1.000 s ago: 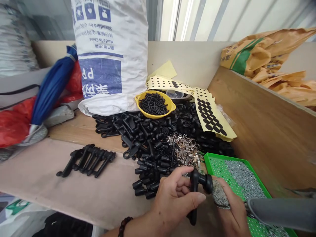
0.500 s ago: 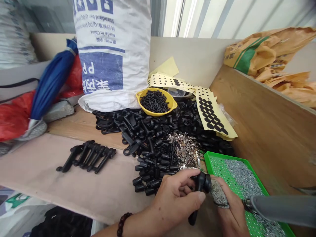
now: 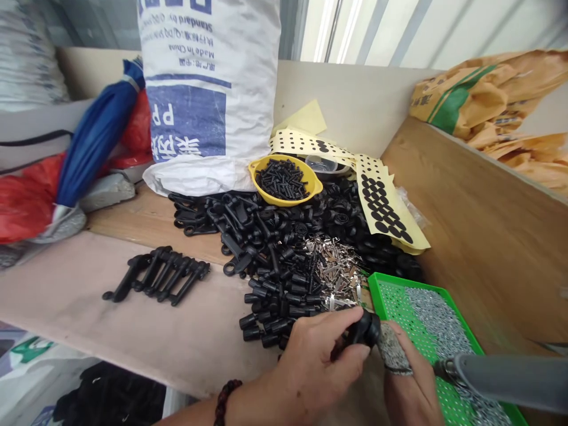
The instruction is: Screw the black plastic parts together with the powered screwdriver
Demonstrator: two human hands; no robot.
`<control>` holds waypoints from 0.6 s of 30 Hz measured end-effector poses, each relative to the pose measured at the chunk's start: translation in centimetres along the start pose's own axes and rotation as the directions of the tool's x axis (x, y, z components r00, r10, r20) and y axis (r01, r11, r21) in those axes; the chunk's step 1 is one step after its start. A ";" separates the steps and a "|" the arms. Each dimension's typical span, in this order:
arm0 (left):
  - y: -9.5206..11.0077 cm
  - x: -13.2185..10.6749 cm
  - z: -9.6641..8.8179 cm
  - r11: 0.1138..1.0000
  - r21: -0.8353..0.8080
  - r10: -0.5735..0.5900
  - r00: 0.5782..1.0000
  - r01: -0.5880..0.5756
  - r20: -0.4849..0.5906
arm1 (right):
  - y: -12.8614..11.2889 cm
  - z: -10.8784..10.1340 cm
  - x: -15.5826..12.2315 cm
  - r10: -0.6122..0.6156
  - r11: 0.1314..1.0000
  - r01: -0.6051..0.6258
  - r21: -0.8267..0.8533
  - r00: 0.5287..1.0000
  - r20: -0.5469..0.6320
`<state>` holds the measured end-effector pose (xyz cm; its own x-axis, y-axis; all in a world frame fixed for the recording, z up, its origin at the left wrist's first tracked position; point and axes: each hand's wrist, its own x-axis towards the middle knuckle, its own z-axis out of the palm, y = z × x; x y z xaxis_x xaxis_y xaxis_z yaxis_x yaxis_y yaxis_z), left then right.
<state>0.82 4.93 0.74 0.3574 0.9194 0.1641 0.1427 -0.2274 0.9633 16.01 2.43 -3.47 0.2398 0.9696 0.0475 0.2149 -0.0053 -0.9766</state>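
The left hand [image 3: 310, 358] is pinching a crank handle [image 3: 367, 329], the right hand's [image 3: 410, 376] grip unclear. Finished-looking handles [image 3: 164, 277] are lying left, loose parts [image 3: 239, 212] far.

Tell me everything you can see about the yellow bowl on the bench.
The yellow bowl looks smooth and plastic, rounded, with a small tab jutting from its rim on either side. It sits open side up, heaped with small black pieces, some ridged like screws. It appears to rest on the pile of black parts, near the white sack's lower right corner. Nobody is holding it. Its underside is hidden.
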 end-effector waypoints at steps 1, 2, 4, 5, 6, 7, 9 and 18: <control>0.0 0.0 0.0 1.000 0.014 0.023 1.000 -0.023 0.000 | -0.2 0.2 -0.2 0.006 1.000 -0.006 0.017 1.000 -0.014; 0.0 0.0 -0.1 0.999 0.019 0.030 1.000 -0.030 0.003 | -0.5 0.4 -0.4 0.023 1.000 -0.022 0.020 1.000 -0.019; -0.1 0.0 -0.2 1.000 -0.013 -0.013 1.000 0.014 0.016 | -1.0 0.6 -0.8 0.075 0.997 -0.075 0.002 0.997 -0.016; -0.3 0.0 -0.2 0.997 -0.056 -0.059 0.998 0.061 0.035 | -1.1 0.6 -0.9 0.095 0.995 -0.096 -0.015 0.995 -0.023; -0.5 0.0 -0.2 0.987 -0.113 -0.107 0.992 0.114 0.064 | -1.2 0.6 -1.0 0.097 0.995 -0.098 -0.034 0.994 -0.041; -0.7 0.0 -0.1 0.970 -0.178 -0.148 0.984 0.164 0.098 | -1.2 0.6 -1.0 0.065 0.996 -0.068 -0.063 0.996 -0.061; -1.0 -0.1 0.1 0.924 -0.300 -0.201 0.969 0.236 0.144 | -0.8 0.3 -0.8 -0.138 0.977 0.123 -0.174 0.987 -0.077; -1.0 -0.5 0.3 0.967 -0.213 -0.132 0.989 0.143 0.069 | 0.6 -1.2 0.7 -0.572 0.667 0.560 -0.491 0.808 0.143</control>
<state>0.81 4.60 -0.42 0.3984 0.9170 0.0208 -0.0072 -0.0196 0.9998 17.44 2.78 -3.79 -0.0643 0.8209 0.5675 0.7426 0.4192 -0.5223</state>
